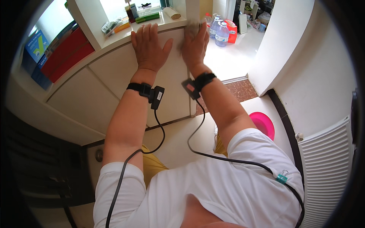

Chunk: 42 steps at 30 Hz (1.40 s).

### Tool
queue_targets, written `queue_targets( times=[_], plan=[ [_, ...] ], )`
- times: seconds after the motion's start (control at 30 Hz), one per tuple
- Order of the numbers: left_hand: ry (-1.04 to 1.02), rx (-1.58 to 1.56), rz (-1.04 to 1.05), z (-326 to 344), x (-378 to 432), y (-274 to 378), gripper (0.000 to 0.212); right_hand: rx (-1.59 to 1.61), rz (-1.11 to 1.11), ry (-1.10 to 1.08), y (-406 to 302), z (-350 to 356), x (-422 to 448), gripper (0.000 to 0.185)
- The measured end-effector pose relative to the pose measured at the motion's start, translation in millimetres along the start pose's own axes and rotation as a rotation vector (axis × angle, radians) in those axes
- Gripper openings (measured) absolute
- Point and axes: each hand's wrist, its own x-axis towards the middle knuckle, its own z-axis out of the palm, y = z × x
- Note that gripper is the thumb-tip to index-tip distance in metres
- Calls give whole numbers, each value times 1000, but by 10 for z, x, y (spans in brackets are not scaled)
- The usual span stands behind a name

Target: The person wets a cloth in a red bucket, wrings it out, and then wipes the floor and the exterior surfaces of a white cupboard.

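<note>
A white cabinet [114, 71] with a ledge along its top stands before me. My left hand [149, 47] rests with spread fingers against the top edge of a cabinet panel, just below a green packet [147, 17] on the ledge. It holds nothing that I can see. At the cabinet's right corner is my right hand [196, 45], partly blurred; a blurred greyish thing [192, 28] shows at its fingers, and whether the hand grips it is not clear. Black straps with small black devices and cables sit on both wrists.
A paper-like roll [171, 13] and plastic-wrapped items [112, 26] lie on the ledge. Red boxes [68, 52] fill the left compartment. Large water bottles [222, 34] and a red bag [231, 30] stand beyond the doorway. A pink basin [262, 124] is on the floor, near a white radiator [328, 165].
</note>
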Motion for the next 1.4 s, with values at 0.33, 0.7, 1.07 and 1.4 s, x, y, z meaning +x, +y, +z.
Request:
queue_targets(
  times=[0.33,0.7,1.07,1.4],
  plan=[
    [51,72,102,-6,2,-51,65,113,677,-302,1160,-754,-1296,77],
    [47,82,90,38,-42,-70,67,133,151,-273,612,-352,-759,67],
    [-16,25,23,8,-2,13,68,112,510,-397,898,-687,-799,71],
    [-139,54,114,-192,23,181,69,266,532,-397,752,-644,-878,67]
  ],
)
